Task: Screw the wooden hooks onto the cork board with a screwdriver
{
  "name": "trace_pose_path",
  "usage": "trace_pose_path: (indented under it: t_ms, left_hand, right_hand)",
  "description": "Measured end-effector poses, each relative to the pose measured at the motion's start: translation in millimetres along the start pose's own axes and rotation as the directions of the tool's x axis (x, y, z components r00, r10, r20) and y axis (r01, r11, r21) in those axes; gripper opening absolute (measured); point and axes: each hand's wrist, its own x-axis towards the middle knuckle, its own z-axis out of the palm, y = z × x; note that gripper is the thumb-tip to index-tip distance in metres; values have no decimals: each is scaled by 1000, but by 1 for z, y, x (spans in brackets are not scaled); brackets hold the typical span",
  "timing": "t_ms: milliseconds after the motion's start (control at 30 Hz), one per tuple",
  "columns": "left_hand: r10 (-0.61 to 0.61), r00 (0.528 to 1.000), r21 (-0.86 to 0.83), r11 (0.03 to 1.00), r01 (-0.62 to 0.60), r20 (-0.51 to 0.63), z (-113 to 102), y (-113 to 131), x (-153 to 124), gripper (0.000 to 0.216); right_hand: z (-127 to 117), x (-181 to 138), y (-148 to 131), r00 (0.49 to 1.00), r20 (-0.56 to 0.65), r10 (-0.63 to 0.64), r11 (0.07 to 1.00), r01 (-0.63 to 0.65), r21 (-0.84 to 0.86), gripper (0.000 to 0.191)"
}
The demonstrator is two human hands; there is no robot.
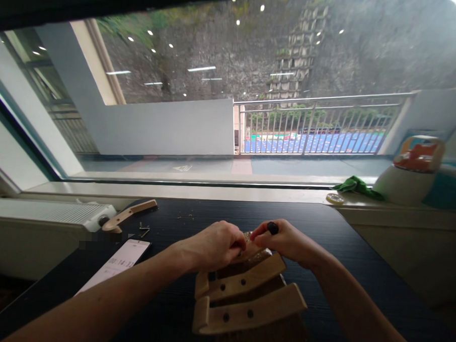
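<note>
Far wooden piece (249,251) touched by L hand (217,246) & R hand (287,242) from both sides, prob. to steady it; both grips curled in, exact pinch hidden, can't tell. Set beyond middle piece (259,274) & near piece (267,306) on table (346,241). Loose screws (145,233) placed L, prob. for reach.

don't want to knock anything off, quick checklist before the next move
1. Left hand and right hand at the work: ok, close together just beyond two nearer wooden pieces.
2. Firm grip: cannot tell, partly hidden.
3. Loose wooden piece well in from the edge: not ok, one end seems at the edge of the table.
4. Small metal pieces away from both hands: ok.
5. Phone untouched by left forearm: cannot tell, they overlap in view.
</note>
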Motion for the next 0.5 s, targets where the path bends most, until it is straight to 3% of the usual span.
trace_pose_path:
  t_ms: [500]
  left_hand:
    - [-99, 994, -109, 989, 104, 44, 3, -1, 2, 22]
  right_hand:
    - [-2, 3, -3, 1000, 21, 12, 1000, -11, -27, 21]
